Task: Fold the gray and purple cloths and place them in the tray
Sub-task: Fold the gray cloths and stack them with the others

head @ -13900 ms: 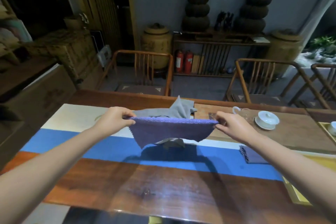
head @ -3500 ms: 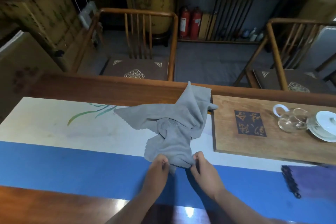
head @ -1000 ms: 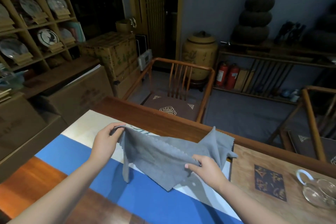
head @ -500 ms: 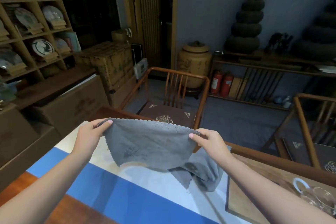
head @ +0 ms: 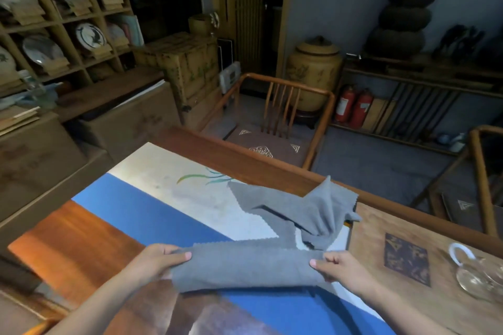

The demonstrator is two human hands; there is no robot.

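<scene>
Holding a gray cloth (head: 249, 266) doubled over, the left hand (head: 155, 260) and right hand (head: 336, 266) each pinch one end between thumb and fingers, stretched level just above the table (head: 76, 236), probably to line up the zigzag edges before the next fold; beyond it a second gray cloth (head: 307, 209) lies crumpled on the pale runner (head: 174, 168), unfolded; further right a glass pitcher (head: 476, 272) stands on a wooden board (head: 381, 277); neither purple cloth nor tray shows.

Tea room: display plates (head: 88, 34) on shelves, wooden tea tray (head: 386, 228), glass pitcher (head: 481, 277).
</scene>
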